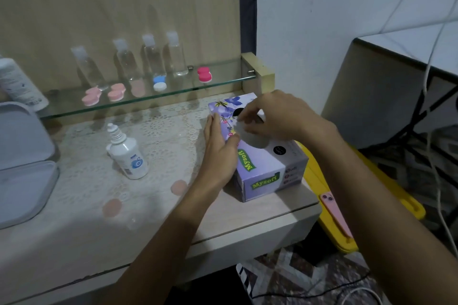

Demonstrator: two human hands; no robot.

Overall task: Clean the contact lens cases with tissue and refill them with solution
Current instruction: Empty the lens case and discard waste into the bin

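Our left hand flat against the tissue box side, grip open, our right hand above its opening, grip pinching a tissue, solution bottle left of the box

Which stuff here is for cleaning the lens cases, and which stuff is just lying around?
For the job:
tissue box, steadied by the left hand
tissue, pinched by the right hand
solution bottle
lens cases on the glass shelf

Just lying about:
clear bottles
pink phone
grey case
cables
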